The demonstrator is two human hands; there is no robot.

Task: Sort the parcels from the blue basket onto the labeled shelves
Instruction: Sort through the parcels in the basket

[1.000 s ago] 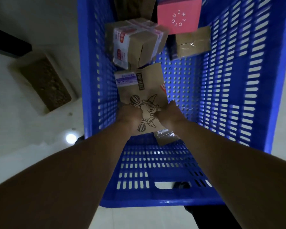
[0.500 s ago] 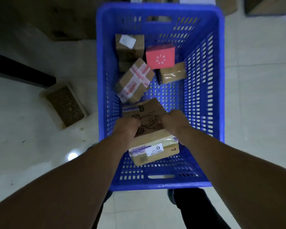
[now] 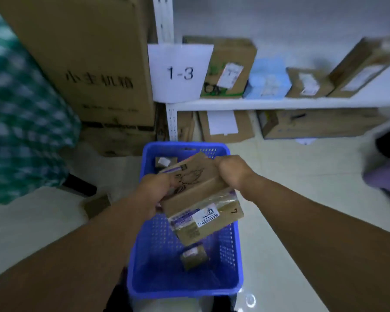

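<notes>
Both hands on one parcel [image 3: 196, 188], held clear above the blue basket [image 3: 185, 287] and tilted, its near end hanging lower. Left hand [image 3: 154, 188] grips the near-left edge, fingers curled onto the printed top. Right hand [image 3: 231, 171] clamps the far-right corner.

The sticker [image 3: 208, 216] on the near face points at me. It ends in "03"; the characters before that are too blurred to read. The sign [image 3: 180, 73] on the shelf post ahead says 1-3. The shelf [image 3: 279, 103] beside it already carries several boxes.

To do this well:
- Square the sticker to my eyes and read the whole code before stepping.
- If it matches 1-3, level the box first.
- The tape wrap looks slick, so I'd put my thumbs on bare cardboard.
- Set it beside the boxes already there, not on top, sticker facing out.
- A small parcel [image 3: 194, 256] and others lie in the basket at my feet; step round it.
</notes>
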